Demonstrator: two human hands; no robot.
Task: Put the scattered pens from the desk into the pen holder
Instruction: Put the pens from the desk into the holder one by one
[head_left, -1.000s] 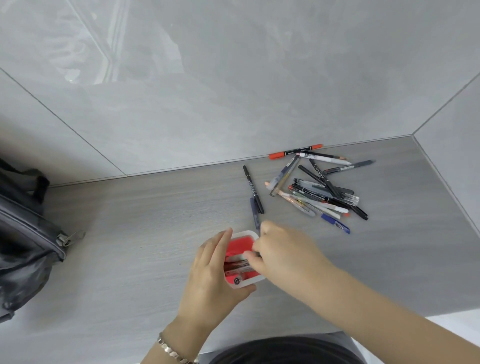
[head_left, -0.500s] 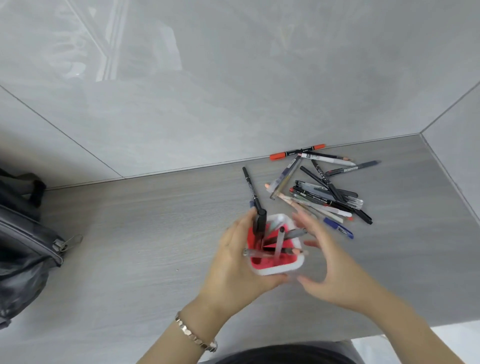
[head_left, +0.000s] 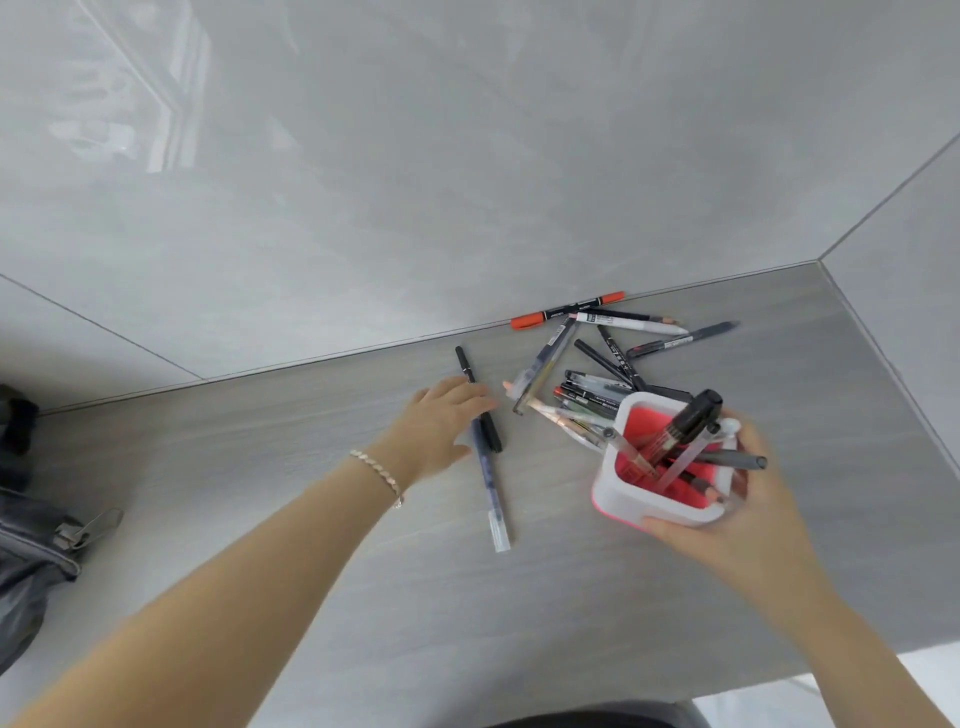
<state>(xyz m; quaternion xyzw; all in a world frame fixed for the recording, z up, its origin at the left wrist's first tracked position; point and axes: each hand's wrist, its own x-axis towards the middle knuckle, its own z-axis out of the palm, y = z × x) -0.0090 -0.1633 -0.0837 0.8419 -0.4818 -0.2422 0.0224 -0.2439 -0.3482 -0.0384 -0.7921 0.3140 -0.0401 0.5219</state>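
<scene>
My right hand (head_left: 727, 499) is wrapped around the white pen holder (head_left: 654, 506) with its red inside, holding it tilted at the near right of the desk (head_left: 260, 467), several pens already standing in it. My left hand (head_left: 441, 421) lies spread, fingers loose, touching a black pen (head_left: 480, 400); a blue pen (head_left: 488, 483) lies just beside it (nothing gripped there). The scattered pens (head_left: 587, 364) sit in a pile toward the far wall, just beyond the holder.

Grey desk (head_left: 260, 519), scattered pens (head_left: 587, 384), dark bag (head_left: 36, 545)
</scene>
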